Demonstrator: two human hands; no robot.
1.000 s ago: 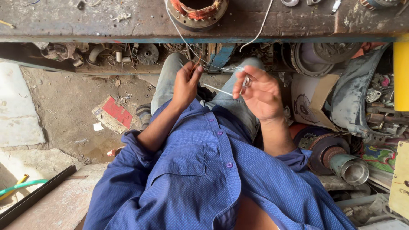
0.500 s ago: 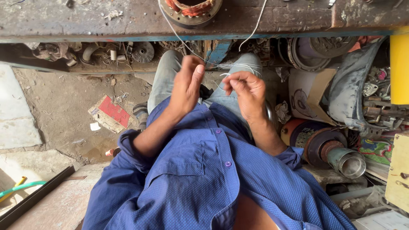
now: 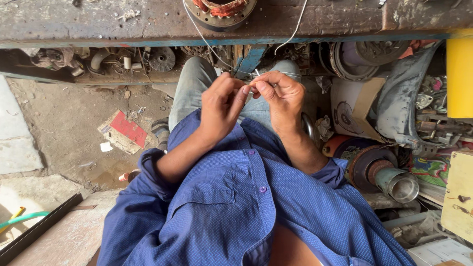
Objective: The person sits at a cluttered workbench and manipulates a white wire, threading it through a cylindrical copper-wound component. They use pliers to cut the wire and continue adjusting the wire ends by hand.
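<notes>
- Two hands meet at upper centre of the head view: left hand and right hand, fingertips pinched together on a thin white wire.
- Wire's long axis runs diagonally, up-left to the motor stator on the workbench.
- Pale, hair-thin strand; the pinched end is hidden behind fingers.
- Stator cut off by the top edge.
</notes>
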